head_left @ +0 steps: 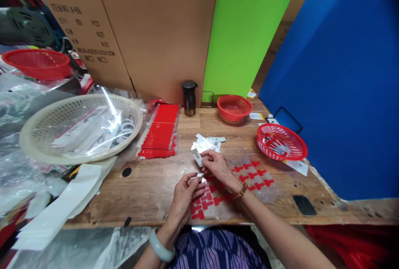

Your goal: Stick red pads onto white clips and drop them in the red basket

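Note:
My right hand pinches a small whitish card with a cutout, holding it above the worktop. Close below it is my left hand, its thumb and fingertips together at a small pale piece that I cannot make out. Under both hands lies a clear sheet bearing rows of red T-shaped pieces. Part of the sheet is hidden by my hands and right forearm. Just beyond my right hand is a loose pile of small white cards.
Stacked red sheets lie left of the pile, beside a large cream basket holding plastic-wrapped items. A dark tumbler stands behind. Two red baskets sit at right, near a blue panel. Cardboard walls the back.

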The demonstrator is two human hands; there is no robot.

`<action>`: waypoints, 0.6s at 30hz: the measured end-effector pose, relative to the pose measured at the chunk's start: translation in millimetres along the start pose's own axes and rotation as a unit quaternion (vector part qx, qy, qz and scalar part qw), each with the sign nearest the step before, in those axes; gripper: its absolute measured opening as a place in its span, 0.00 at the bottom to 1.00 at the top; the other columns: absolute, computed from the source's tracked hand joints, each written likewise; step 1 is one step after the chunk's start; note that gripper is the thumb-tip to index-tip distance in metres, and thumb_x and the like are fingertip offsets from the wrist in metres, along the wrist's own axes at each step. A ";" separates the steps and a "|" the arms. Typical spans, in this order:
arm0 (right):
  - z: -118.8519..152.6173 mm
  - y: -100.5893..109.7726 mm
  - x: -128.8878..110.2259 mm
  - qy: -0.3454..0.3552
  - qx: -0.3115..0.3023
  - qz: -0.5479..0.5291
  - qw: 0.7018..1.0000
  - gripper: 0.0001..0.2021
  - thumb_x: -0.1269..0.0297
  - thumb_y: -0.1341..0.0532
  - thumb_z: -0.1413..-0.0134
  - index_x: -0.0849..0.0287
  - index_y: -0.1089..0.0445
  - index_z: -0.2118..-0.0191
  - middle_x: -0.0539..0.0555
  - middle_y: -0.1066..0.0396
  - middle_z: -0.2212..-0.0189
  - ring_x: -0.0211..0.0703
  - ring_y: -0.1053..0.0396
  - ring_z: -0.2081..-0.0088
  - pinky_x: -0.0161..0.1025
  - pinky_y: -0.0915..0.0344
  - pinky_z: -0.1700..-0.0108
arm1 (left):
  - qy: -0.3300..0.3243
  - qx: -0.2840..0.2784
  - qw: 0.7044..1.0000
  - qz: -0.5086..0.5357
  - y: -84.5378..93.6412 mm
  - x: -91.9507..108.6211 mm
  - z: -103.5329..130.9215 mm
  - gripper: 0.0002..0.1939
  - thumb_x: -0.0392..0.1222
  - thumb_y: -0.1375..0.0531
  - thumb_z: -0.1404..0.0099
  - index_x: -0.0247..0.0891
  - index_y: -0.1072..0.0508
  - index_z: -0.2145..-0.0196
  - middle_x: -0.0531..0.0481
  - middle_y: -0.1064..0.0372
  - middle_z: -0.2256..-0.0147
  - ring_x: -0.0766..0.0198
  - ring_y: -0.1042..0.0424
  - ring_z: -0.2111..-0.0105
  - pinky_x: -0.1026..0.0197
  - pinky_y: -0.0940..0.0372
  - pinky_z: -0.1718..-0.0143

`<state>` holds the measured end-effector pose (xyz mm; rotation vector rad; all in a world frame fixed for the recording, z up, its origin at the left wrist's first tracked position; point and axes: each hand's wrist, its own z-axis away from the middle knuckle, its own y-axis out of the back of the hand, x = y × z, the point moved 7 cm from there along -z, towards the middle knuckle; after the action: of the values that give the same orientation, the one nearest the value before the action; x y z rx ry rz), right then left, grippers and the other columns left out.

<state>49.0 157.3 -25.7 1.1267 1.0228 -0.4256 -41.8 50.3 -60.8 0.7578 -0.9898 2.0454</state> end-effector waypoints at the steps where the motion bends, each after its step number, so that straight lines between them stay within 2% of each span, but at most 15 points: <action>1: 8.0 0.0 0.4 -0.017 0.006 -0.054 0.998 0.13 0.69 0.50 0.46 0.63 0.37 0.55 0.48 0.29 0.79 0.36 0.30 0.78 0.31 0.35 0.76 | -0.004 0.001 1.000 0.002 -2.2 2.8 0.1 0.18 0.41 0.34 0.47 0.34 0.32 0.60 0.44 0.26 0.67 0.64 0.25 0.70 0.64 0.31 0.67; 4: 30.4 -4.9 1.1 -0.073 0.012 -0.255 0.964 0.11 0.66 0.43 0.52 0.61 0.36 0.60 0.45 0.31 0.80 0.35 0.32 0.79 0.31 0.35 0.75 | -0.015 -0.016 1.000 0.011 -11.1 7.7 -0.3 0.19 0.44 0.33 0.48 0.34 0.32 0.60 0.45 0.26 0.69 0.64 0.25 0.70 0.64 0.31 0.67; 6: 41.8 -12.2 0.5 -0.096 -0.002 -0.332 0.939 0.11 0.65 0.40 0.55 0.60 0.36 0.63 0.44 0.32 0.81 0.34 0.33 0.80 0.31 0.36 0.76 | -0.033 -0.033 0.999 0.027 -16.0 9.8 -0.6 0.18 0.45 0.33 0.49 0.33 0.31 0.64 0.48 0.27 0.71 0.65 0.26 0.72 0.63 0.31 0.67; 8: 49.6 -17.9 1.5 -0.104 -0.017 -0.352 0.930 0.10 0.62 0.39 0.55 0.60 0.36 0.65 0.44 0.33 0.83 0.33 0.34 0.82 0.30 0.37 0.77 | -0.047 -0.047 0.997 0.033 -18.5 10.6 -0.4 0.16 0.46 0.33 0.50 0.33 0.30 0.69 0.50 0.28 0.75 0.66 0.27 0.75 0.63 0.32 0.68; 10: 53.4 -18.3 4.6 -0.100 -0.019 -0.342 0.934 0.10 0.60 0.39 0.53 0.60 0.35 0.67 0.44 0.33 0.84 0.34 0.35 0.82 0.30 0.38 0.78 | -0.049 -0.058 0.997 0.024 -18.7 10.6 0.6 0.15 0.46 0.33 0.51 0.32 0.30 0.73 0.51 0.30 0.77 0.66 0.28 0.75 0.63 0.32 0.68; 14: 52.8 -1.6 10.8 -0.072 0.009 -0.311 0.948 0.11 0.58 0.38 0.51 0.61 0.32 0.66 0.47 0.31 0.79 0.33 0.35 0.79 0.30 0.39 0.76 | -0.011 -0.067 0.997 -0.030 -16.9 9.7 7.0 0.16 0.46 0.32 0.52 0.31 0.29 0.73 0.49 0.29 0.74 0.65 0.27 0.73 0.64 0.32 0.67; 16: 52.2 -0.4 10.5 -0.069 -0.038 -0.348 0.934 0.14 0.58 0.37 0.52 0.60 0.31 0.60 0.47 0.31 0.78 0.33 0.34 0.78 0.30 0.39 0.75 | 0.020 -0.097 0.993 -0.069 -20.7 8.5 12.9 0.15 0.46 0.32 0.51 0.31 0.29 0.72 0.48 0.28 0.74 0.67 0.28 0.76 0.65 0.32 0.71; 18: 53.9 -5.5 7.7 -0.074 -0.111 -0.409 0.903 0.19 0.56 0.36 0.52 0.60 0.32 0.56 0.47 0.31 0.78 0.33 0.34 0.79 0.31 0.38 0.74 | 0.034 -0.136 0.986 -0.085 -26.2 9.2 19.1 0.15 0.45 0.33 0.50 0.30 0.28 0.71 0.47 0.29 0.73 0.70 0.30 0.78 0.68 0.33 0.75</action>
<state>73.2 108.6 -31.7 0.4018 1.3456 -1.0162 -22.2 49.2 -33.3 0.6012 -1.0989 1.7340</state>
